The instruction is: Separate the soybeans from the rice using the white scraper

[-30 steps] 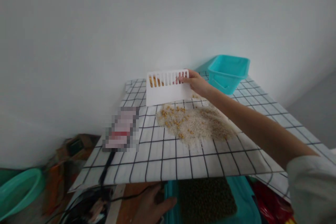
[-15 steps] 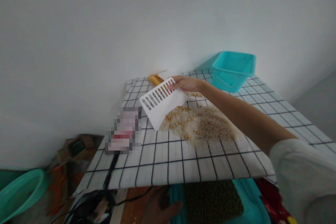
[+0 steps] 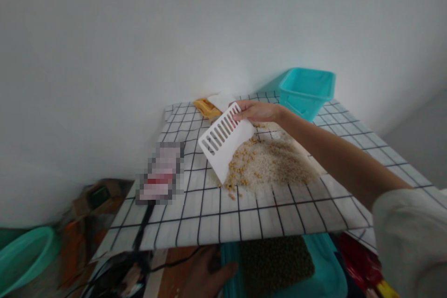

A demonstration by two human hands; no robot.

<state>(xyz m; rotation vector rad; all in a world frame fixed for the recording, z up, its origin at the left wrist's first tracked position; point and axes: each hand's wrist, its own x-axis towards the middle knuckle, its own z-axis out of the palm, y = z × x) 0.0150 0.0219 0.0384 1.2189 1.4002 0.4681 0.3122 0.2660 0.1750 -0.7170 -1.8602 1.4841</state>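
Having shifted rightward since half a second ago, a white slotted board point(image 3: 227, 154) is leaning tilted, its lower edge meeting the left side of a grain heap point(image 3: 279, 163), with yellow kernels point(image 3: 240, 163) lying along it. The person's right hand point(image 3: 260, 111) is grasping its upper corner. Below the near table edge point(image 3: 181, 242), the left hand point(image 3: 207, 272) is resting at the left rim of a turquoise tub point(image 3: 328, 267) holding dark grains point(image 3: 277, 263); whether it is gripping, one cannot tell. Open checked cloth point(image 3: 199, 216) is separating heap from near edge, and board from a blurred-out device point(image 3: 161, 172) leftward. Behind, a yellow packet point(image 3: 207, 108) is lying near the wall point(image 3: 139, 32); a turquoise bin point(image 3: 298, 104) is standing beyond the forearm point(image 3: 331, 151).
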